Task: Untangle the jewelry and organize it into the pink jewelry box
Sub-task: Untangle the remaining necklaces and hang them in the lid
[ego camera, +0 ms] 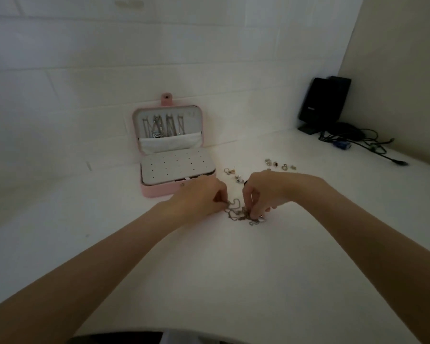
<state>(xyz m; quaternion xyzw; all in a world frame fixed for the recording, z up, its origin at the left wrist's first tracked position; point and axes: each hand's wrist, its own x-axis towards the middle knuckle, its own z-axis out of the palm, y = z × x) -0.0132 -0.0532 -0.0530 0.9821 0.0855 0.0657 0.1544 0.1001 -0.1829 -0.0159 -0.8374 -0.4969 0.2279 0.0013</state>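
Status, left to right across the frame.

Pink jewelry box (148, 191) sits left of centre on the bench (233, 281), lid up against the wall. Lid hooks already carry several hung chains (163, 125), tails dropping toward the lid pocket. So the necklace part looks partly done. The perforated earring panel (176, 167) below shows nothing in its holes as far as I can tell.

My left hand (196, 197) is just in front of the box's right corner, fingers curled and pinching one strand at the left edge of the chain tangle (243, 213). The tangle lies on the bench at frame centre, between both hands, apart from the box.

My right hand (263, 192) has its fingers pinched on the right side of the same clump. Which strand each pinch holds: too fine to resolve.

Just above the hands, a few small loose pieces (233, 173) lie on the bench. Further right, a row of rings (279, 165), unsorted.

Upper right: black device (324, 103) and cables (358, 142), not relevant.

My estimate: around the middle. Left to do: finish the knot, hang those chains, place the small pieces and rings.
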